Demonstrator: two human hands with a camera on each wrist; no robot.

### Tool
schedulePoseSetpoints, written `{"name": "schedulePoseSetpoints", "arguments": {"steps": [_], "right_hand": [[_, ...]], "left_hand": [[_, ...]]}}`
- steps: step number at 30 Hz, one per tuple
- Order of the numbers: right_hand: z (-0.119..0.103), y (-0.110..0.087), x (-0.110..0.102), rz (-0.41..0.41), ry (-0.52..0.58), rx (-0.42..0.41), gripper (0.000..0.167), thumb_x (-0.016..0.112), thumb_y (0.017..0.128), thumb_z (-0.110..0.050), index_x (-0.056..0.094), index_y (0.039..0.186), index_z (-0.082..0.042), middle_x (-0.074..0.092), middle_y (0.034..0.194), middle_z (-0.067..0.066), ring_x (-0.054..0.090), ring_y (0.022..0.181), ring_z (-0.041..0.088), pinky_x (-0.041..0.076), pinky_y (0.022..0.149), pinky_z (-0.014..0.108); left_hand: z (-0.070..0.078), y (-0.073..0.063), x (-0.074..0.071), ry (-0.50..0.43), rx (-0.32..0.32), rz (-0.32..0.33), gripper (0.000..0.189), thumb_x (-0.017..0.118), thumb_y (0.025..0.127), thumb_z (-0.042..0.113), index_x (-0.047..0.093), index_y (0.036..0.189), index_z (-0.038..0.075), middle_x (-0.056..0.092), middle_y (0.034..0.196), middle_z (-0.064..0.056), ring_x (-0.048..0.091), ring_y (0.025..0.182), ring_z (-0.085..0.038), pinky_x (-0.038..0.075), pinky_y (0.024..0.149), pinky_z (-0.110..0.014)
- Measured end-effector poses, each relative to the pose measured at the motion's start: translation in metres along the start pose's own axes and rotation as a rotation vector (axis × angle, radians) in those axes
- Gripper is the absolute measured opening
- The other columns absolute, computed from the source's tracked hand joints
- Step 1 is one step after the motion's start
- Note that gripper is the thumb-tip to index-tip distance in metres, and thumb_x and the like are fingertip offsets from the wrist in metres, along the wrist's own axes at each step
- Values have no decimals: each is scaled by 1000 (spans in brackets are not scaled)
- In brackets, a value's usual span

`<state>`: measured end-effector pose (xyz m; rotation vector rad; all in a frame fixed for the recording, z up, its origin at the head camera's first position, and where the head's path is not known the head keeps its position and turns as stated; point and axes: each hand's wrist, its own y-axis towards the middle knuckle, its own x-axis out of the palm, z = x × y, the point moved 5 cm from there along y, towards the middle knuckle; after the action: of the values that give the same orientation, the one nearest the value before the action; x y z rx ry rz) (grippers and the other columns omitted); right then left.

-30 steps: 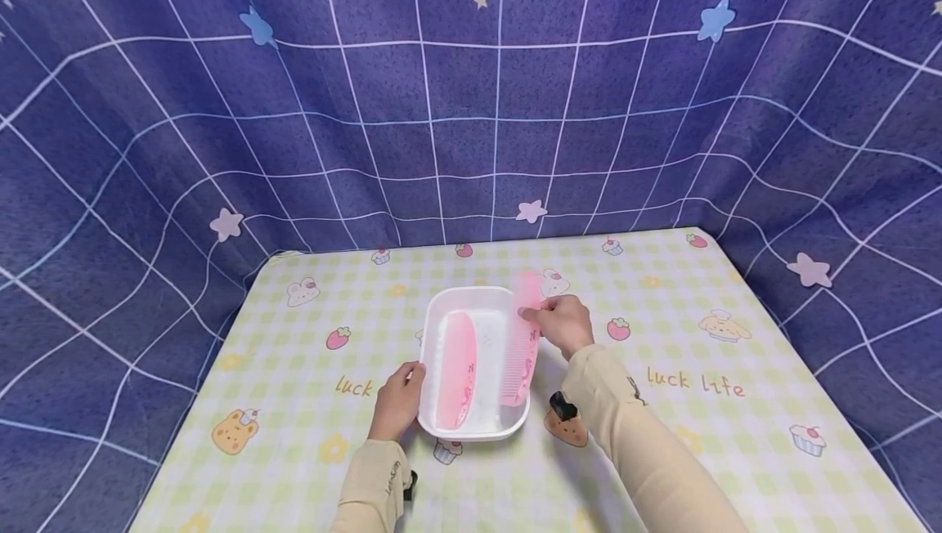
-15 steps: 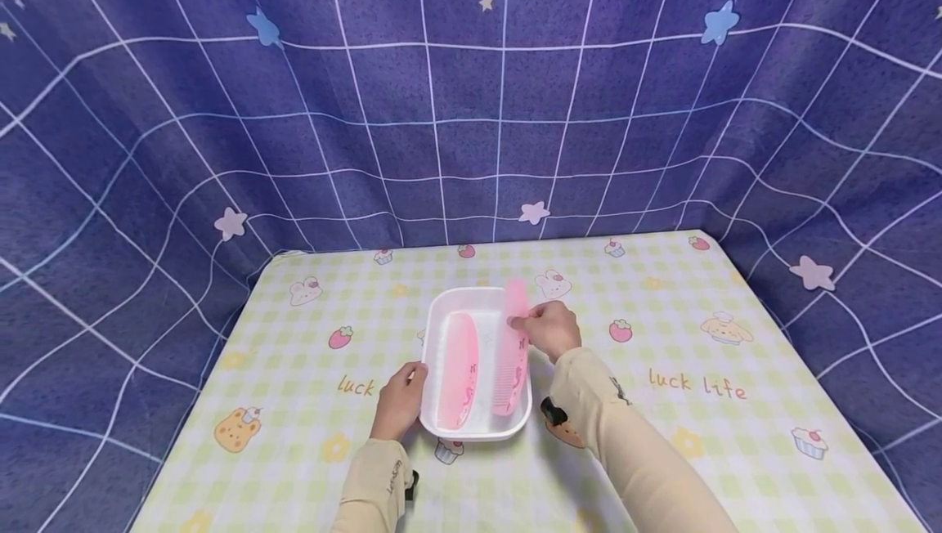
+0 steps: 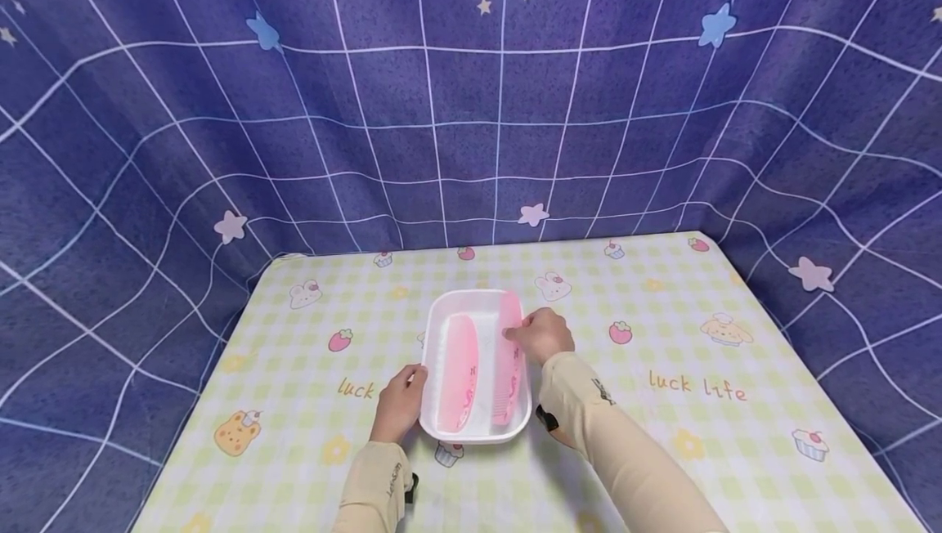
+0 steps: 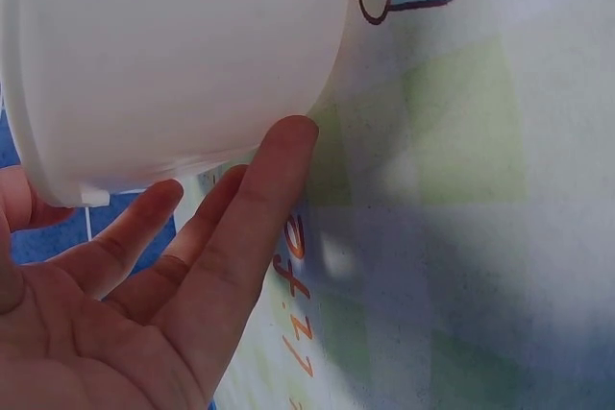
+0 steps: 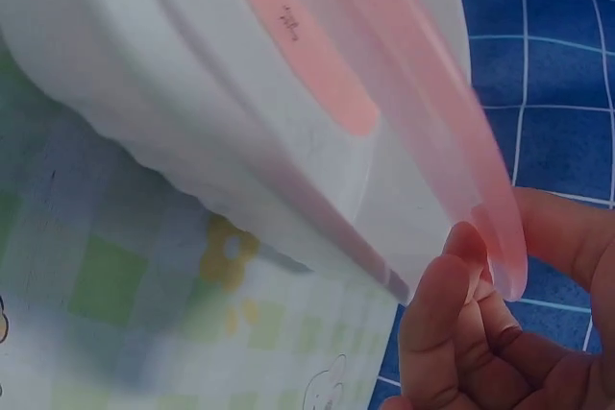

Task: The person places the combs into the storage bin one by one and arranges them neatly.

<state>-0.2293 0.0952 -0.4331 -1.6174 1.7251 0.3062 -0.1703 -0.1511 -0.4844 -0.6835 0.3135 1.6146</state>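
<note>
A white plastic tray point(image 3: 474, 438) stands on the table, its deep wall filling the top of the left wrist view. One pink comb point(image 3: 459, 369) lies along its left side. My right hand point(image 3: 543, 337) pinches a second pink comb point(image 3: 509, 369) near its upper end, thumb on one face and fingers on the other. That comb slants down into the tray's right side, teeth toward the middle; whether it touches the bottom I cannot tell. My left hand point(image 3: 401, 402) holds the tray's left rim, with the thumb at the edge and fingers point(image 4: 279, 165) along the outer wall.
A checked tablecloth point(image 3: 662, 451) with printed cakes, animals and lettering covers the table. Behind and at both sides hangs a dark blue curtain point(image 3: 456, 149) with grid lines and stars.
My right hand has moved left and lowered the comb it pinches into the right side of the tray. The left hand and the other comb stay in place.
</note>
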Motion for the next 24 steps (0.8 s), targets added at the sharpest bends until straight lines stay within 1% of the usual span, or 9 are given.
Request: {"name": "schedulePoseSetpoints", "arguments": {"steps": [3, 6, 11, 15, 20, 24], "right_hand": [[-2, 0, 3, 10, -56, -24, 31, 80, 85, -32, 72, 95, -4, 70, 85, 7, 63, 77, 24, 51, 71, 38], [-6, 0, 5, 23, -107, -48, 31, 81, 83, -32, 73, 94, -4, 70, 84, 7, 65, 77, 25, 52, 76, 41], [-12, 1, 11, 50, -192, -82, 29, 84, 80, -32, 71, 87, -7, 69, 81, 6, 65, 76, 25, 52, 77, 43], [-15, 1, 15, 74, -245, -108, 30, 85, 78, -33, 73, 88, -7, 72, 83, 6, 66, 77, 25, 53, 81, 45], [-17, 1, 20, 76, -285, -110, 32, 87, 77, -33, 75, 92, -7, 74, 85, 6, 68, 79, 25, 52, 85, 46], [-18, 2, 24, 71, -311, -107, 32, 87, 77, -32, 75, 92, -7, 74, 84, 6, 67, 78, 25, 51, 87, 47]], "left_hand": [[0, -1, -1, -1, 4, 3, 43, 45, 107, 28, 61, 134, -2, 68, 112, -25, 66, 96, -35, 50, 89, -52], [0, -1, -1, 0, 10, 6, 43, 45, 107, 28, 62, 133, -2, 69, 110, -24, 66, 94, -33, 51, 87, -51], [1, -1, -1, -2, 16, 8, 43, 45, 107, 28, 62, 133, -2, 69, 111, -25, 66, 96, -35, 51, 88, -52], [0, -2, 0, -2, 13, 12, 43, 45, 107, 28, 62, 132, -2, 68, 113, -25, 66, 98, -36, 50, 90, -53], [0, -2, 0, 3, 5, 12, 43, 45, 107, 28, 63, 132, -2, 68, 113, -25, 65, 98, -37, 50, 90, -53], [0, 0, 0, 1, 1, 10, 43, 45, 107, 28, 62, 132, -1, 68, 112, -25, 66, 98, -36, 50, 90, -53]]}}
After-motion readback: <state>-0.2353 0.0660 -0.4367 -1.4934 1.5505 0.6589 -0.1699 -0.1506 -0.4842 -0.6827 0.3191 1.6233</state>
